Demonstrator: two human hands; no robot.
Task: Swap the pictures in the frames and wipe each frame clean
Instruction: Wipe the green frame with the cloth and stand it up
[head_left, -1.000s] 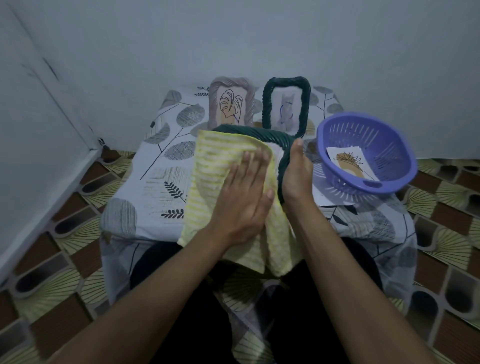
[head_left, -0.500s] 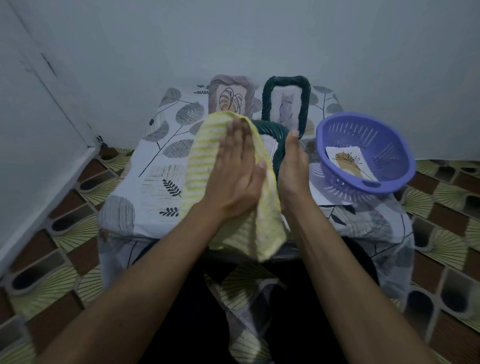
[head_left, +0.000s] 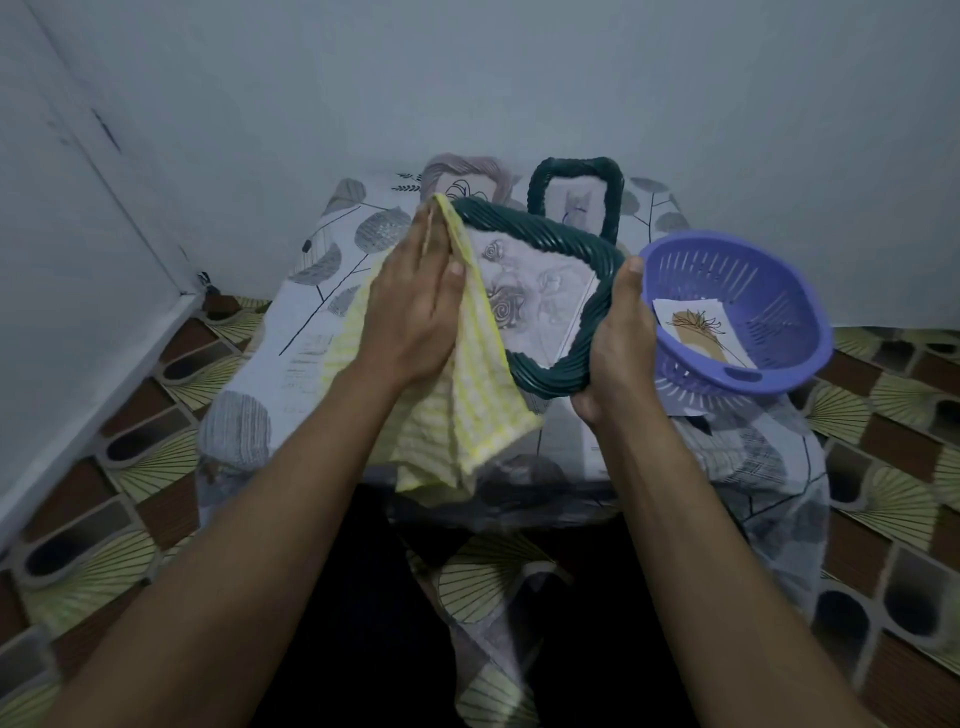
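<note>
Held frame (head_left: 540, 228): centre of the picture, raised above the table and tilted, with a picture of spirals in it.
Left hand (head_left: 415, 306): flat, fingers straight, pressing the yellow cloth (head_left: 467, 415) against the frame's left edge.
Right hand (head_left: 618, 353): curled round the frame's lower right edge; it is the only grip.
Risk, drop: a hard wipe probably twists the frame out of the one-handed grip.
Risk, knock: the purple basket (head_left: 753, 291), holding a loose picture (head_left: 696, 332), sits just beside the right hand. A green frame (head_left: 614, 208) and a mauve frame (head_left: 467, 169) stand close behind, upper centre; a wide swing may topple them.
Surface: small table under a leaf-print tablecloth (head_left: 322, 322), draped loosely, likely to slide.
Room: pale walls (head_left: 519, 78), patterned floor tiles (head_left: 156, 405), dim light.
</note>
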